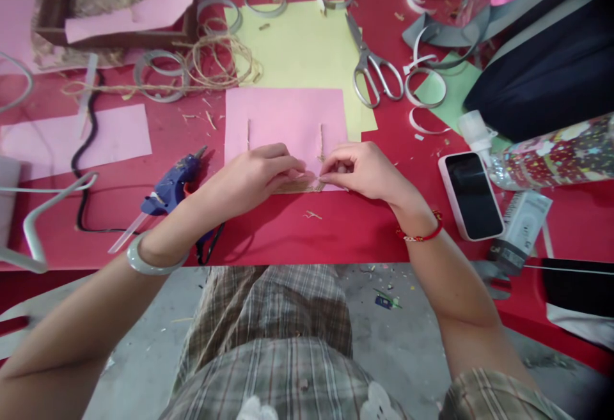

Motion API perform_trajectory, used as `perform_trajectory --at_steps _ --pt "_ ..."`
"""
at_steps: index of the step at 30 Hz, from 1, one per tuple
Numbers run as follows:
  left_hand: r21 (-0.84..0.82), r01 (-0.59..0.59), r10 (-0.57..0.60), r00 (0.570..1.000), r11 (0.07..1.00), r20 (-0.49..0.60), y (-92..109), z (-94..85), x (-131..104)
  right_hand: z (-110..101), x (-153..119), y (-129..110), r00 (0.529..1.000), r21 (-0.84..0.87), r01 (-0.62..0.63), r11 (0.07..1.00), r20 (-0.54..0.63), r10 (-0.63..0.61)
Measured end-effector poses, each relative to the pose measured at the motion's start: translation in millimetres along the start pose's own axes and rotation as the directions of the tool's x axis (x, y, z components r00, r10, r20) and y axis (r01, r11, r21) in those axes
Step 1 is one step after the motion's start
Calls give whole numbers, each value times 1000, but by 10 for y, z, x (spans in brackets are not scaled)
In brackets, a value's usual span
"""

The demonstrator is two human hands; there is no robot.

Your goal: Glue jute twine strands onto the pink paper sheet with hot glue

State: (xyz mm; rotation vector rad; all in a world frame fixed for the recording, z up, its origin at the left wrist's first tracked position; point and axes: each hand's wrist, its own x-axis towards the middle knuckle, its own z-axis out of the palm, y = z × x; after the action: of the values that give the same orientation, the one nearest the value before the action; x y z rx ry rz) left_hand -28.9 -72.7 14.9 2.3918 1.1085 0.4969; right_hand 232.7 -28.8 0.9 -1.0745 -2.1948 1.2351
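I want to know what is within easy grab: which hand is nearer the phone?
Right. The right hand rests on the pink paper, just left of the phone. The left hand lies further left, beyond the right hand.

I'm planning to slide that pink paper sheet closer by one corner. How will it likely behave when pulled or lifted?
The pink paper sheet looks thin and flat, so it would probably flop and bend if lifted by a corner. It seems light, likely sliding easily on the red table. Both hands, left hand and right hand, press its near edge, which may hold it.
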Motion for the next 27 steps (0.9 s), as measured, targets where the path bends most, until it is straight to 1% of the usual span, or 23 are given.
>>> perform_trajectory --at_steps 5,8,11,15,18,22,25,27 --pt "53 -43 42 999 998 17 -14 3 -17 9 -1 10 1000 26 -16 1000 -6 16" --pt "92 -54 53 999 994 5 -7 -1 -28 13 -1 20 1000 55 -12 998 -16 13" --pt "128 -72 72 997 989 1 -6 -4 -35 9 0 24 1000 46 -7 999 -24 8" --pt "208 -106 104 994 972 22 3 -40 -27 -3 5 19 1000 30 -4 1000 -17 5" --pt "280 -142 128 989 950 68 33 -101 -6 -9 7 14 1000 25 -15 1000 -4 15" --pt "353 -190 140 977 916 163 64 -176 14 -12 7 13 1000 30 -24 999 -1 24" --pt "413 -234 142 960 880 241 46 -194 12 -12 4 14 999 35 -34 999 -8 35" --pt "420 -249 142 953 873 269 23 -189 5 -13 3 12 999 43 -40 998 -17 40"
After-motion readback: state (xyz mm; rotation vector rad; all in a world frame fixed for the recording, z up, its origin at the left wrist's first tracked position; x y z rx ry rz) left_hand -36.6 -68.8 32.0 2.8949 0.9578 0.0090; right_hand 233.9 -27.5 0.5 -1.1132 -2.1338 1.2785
